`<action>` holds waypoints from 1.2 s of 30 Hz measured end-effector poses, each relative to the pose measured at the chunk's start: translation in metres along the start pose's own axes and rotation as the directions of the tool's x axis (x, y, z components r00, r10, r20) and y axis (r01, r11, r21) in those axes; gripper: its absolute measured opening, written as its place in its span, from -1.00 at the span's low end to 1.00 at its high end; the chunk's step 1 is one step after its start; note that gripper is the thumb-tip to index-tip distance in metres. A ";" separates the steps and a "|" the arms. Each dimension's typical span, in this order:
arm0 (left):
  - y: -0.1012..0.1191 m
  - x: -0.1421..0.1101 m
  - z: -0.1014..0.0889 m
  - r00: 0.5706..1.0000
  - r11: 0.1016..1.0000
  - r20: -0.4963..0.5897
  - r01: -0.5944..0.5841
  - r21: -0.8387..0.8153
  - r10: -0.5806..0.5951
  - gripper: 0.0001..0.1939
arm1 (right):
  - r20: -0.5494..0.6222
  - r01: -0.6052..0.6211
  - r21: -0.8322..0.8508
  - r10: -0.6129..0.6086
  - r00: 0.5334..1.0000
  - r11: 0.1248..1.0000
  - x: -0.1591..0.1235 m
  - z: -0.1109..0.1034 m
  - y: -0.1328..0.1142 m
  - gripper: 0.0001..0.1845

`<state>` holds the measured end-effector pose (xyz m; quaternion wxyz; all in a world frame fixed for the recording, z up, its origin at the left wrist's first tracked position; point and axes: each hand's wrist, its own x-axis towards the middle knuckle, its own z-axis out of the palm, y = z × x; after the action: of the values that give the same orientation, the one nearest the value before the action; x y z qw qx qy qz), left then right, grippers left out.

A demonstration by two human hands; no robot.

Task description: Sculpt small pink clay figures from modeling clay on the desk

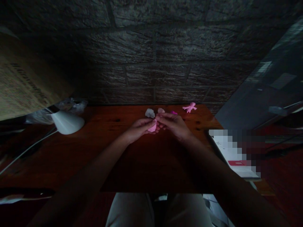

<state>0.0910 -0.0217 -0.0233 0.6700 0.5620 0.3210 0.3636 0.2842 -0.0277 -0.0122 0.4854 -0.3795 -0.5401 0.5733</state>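
My left hand [139,128] is closed around a soft-looking pink lump of modelling clay [152,126]. From the other side my right hand [175,124] pinches at the upper end of the same lump, thumb and fingers pressed together. Just behind the hands lie a white lump [150,113], a pale pink lump [161,110] and a magenta lump [174,112], each partly near or behind my fingers. Farther right, a small pink figure [189,107] with spread limbs stands on the wooden table [113,118].
A dark brick wall [172,47] rises behind the table. To the left are a white cone-shaped lamp base [67,122], crumpled clear plastic [71,105] and a large brown paper surface [26,75]. A white, partly blurred-out device or board [233,151] lies at the right edge.
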 end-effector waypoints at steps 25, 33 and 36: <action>-0.004 0.002 0.006 0.983 0.946 -0.061 -0.150 0.288 0.174 -0.66 | -0.012 -0.020 0.101 0.021 1.000 0.995 0.001 0.001 0.002 -0.66; -0.008 0.000 0.010 0.986 0.938 0.013 -0.164 0.306 0.168 -0.70 | 0.017 0.006 0.147 -0.009 1.000 0.989 0.004 -0.002 0.006 -0.64; -0.010 0.000 0.010 0.982 0.927 0.025 -0.184 0.326 0.186 -0.73 | 0.065 0.023 0.116 -0.031 0.997 0.993 0.004 -0.001 0.010 -0.70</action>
<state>0.1010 -0.0280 -0.0313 0.5293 0.6917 0.3246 0.3687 0.2830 -0.0230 -0.0214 0.4961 -0.3242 -0.5271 0.6091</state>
